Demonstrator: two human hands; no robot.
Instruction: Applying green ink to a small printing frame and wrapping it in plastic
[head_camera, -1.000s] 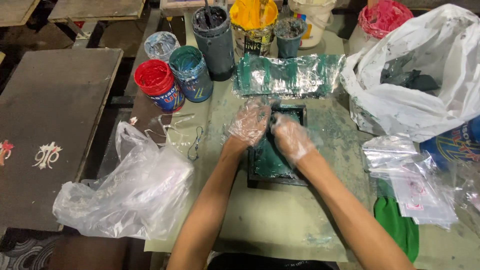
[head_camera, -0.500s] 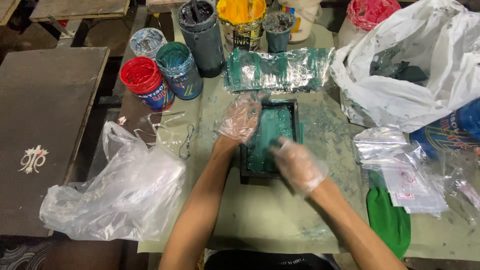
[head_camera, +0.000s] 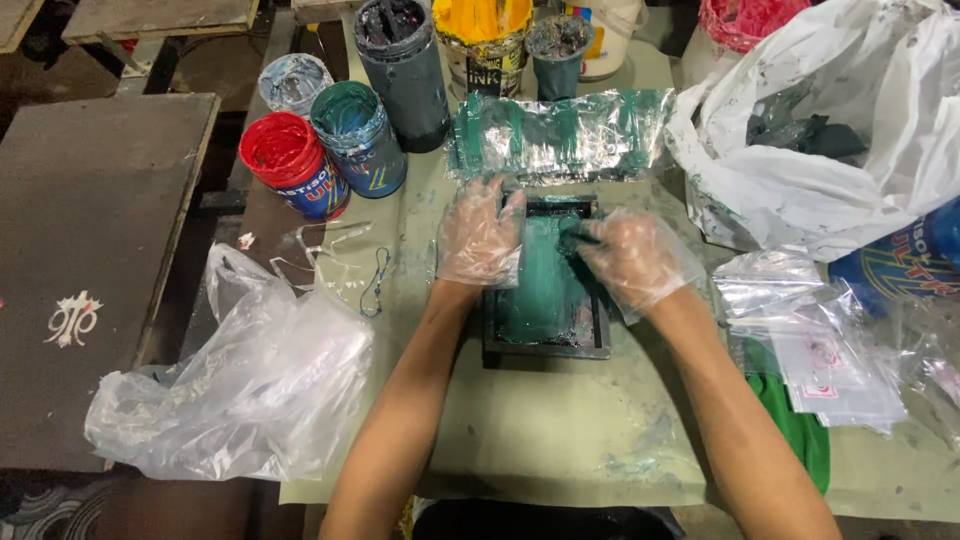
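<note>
Hands, gloved: right hand (head_camera: 632, 258) has returned to the frame (head_camera: 545, 345), fingers apparently pinching a dark wiper; left hand (head_camera: 480, 235) still lies flat, steadying its edge.

Landmark = red tub (head_camera: 283, 155) on bench (head_camera: 560, 440). Green tub (head_camera: 352, 125) touching its right, grey tub (head_camera: 400, 60) and yellow tub (head_camera: 482, 30) beyond that. Crumpled clear bag (head_camera: 250, 385) below it. White bag (head_camera: 830, 150) far right.
</note>
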